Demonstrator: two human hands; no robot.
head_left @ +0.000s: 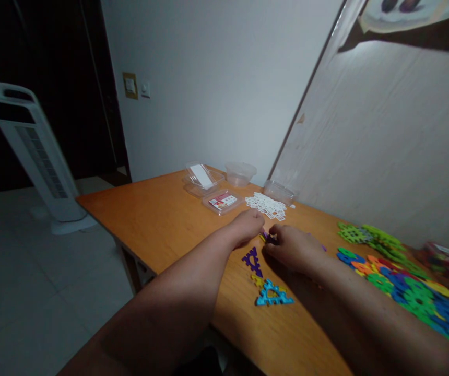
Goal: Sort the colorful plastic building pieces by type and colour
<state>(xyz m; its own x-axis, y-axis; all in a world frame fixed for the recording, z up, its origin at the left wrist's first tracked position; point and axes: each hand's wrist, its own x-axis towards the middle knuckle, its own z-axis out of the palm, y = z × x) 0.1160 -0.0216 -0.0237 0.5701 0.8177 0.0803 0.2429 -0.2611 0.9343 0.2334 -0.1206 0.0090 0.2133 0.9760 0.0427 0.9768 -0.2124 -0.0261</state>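
Over the orange-brown table, my left hand (249, 224) is closed, its fingertips beside small purple and yellow plastic pieces. My right hand (289, 245) pinches a dark purple interlocking piece (272, 239) from the other side; its fingers partly cover it. What lies within my left fingers is hidden. Just nearer to me lies a purple toothed triangle (251, 259). Below it a yellow piece (257, 281) touches or adjoins a light-blue toothed triangle (273, 294). Another purple piece (318, 241) shows partly behind my right wrist.
On the right lies a heap of colourful toothed discs (418, 297), with green pieces (369, 236) behind. White cards (267, 204) are spread beyond my hands. Clear plastic boxes (222, 202) and a bowl (240, 173) stand at the back. A white tower fan (40, 156) stands left.
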